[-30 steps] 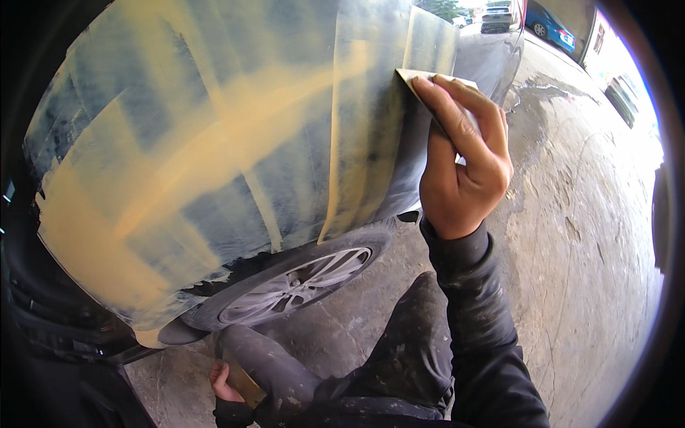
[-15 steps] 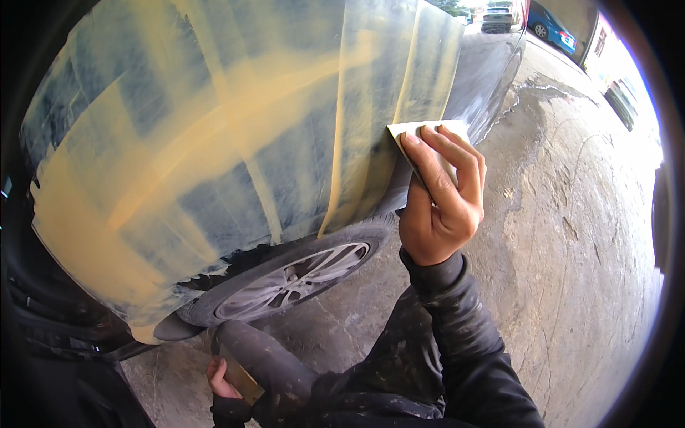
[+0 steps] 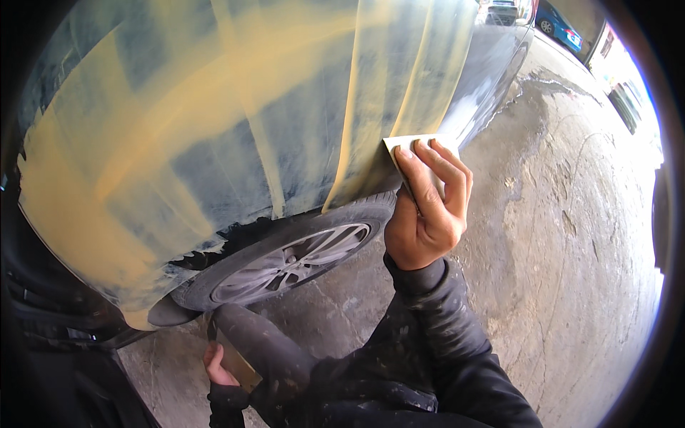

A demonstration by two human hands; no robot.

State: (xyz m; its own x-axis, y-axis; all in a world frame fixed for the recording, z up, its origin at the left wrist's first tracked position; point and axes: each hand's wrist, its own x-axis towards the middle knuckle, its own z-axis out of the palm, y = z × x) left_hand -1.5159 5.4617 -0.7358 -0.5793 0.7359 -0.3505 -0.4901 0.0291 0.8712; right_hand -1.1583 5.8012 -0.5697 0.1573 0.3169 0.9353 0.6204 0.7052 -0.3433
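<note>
My right hand [image 3: 428, 214] grips a thin, whitish, flat filler spreader [image 3: 408, 142], fingers spread along its face and thumb behind. The spreader's edge lies against the right end of a car body panel [image 3: 207, 93], just above the tyre. Yellow filler covers the panel in a broad curved band and upright streaks over sanded grey-blue. Low on the left, my left hand [image 3: 220, 365] is closed around a flat board [image 3: 241, 367] with a yellowish lower edge, held beside my knee. A dark narrow piece shows at the board's upper end; its kind is unclear.
Below the panel stands a wheel [image 3: 291, 267] with silver spokes, with a ragged dark gap above its tyre. My bent leg [image 3: 267, 349] is close under it. Cracked concrete floor [image 3: 549, 250] stretches to the right. A blue car [image 3: 559, 27] stands far off at upper right.
My right hand and the spreader have moved down the panel, closer to the wheel. The whole view has shifted slightly. My left hand still holds the board near my knee.
</note>
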